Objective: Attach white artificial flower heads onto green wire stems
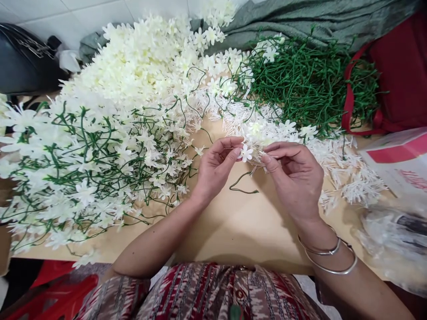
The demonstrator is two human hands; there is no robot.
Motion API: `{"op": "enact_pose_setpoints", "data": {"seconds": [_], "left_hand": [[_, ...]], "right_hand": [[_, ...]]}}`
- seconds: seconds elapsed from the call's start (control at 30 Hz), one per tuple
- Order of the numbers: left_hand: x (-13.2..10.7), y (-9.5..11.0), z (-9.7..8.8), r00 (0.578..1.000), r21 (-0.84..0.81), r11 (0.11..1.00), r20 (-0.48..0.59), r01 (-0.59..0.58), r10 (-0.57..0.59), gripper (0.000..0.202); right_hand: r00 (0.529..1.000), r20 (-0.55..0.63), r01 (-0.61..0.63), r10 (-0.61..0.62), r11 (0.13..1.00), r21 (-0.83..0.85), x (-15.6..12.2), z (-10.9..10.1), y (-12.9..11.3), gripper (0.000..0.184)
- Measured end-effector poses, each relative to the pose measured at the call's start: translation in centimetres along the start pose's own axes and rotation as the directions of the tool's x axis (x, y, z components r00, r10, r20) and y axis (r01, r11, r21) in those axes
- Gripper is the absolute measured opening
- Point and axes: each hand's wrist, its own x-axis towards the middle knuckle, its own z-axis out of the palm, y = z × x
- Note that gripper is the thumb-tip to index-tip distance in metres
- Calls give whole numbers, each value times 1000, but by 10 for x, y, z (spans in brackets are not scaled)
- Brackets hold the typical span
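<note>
Between thumb and fingers, my left hand (218, 168) pinches a small white artificial flower (246, 153) whose petals face up. My right hand (293, 173) is closed too, its thumb and forefinger pinching thin white stamens (258, 161) just right of the flower. Whether flower and stamens are joined I cannot make out. Below the hands, a single bent green stem (242, 189) lies on the table (240, 226). Behind them are loose white flower heads (287, 129) on a spread of white stamens (333, 162).
White blossoms (130, 66) are heaped at the back left, with stemmed flowers (100, 164) in front. Green stems (296, 80) pile up at the back right beside a red bag (400, 71). A pink-and-white box (400, 155) and clear plastic bag (396, 240) lie right.
</note>
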Motion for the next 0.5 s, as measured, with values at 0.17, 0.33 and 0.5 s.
{"op": "enact_pose_setpoints", "data": {"seconds": [0.17,0.33,0.5], "left_hand": [[-2,3,3,1000,-98,995,-16,-3,2,20],[-5,5,8,1000,-76,997,24,12,-10,15],[-10,8,13,998,69,996,8,-65,65,10]], "right_hand": [[1000,27,4,-5,1000,24,0,2,-3,9],[998,21,-59,57,994,97,-3,7,-2,9],[992,43,-128,123,982,137,-3,9,-3,9]]}}
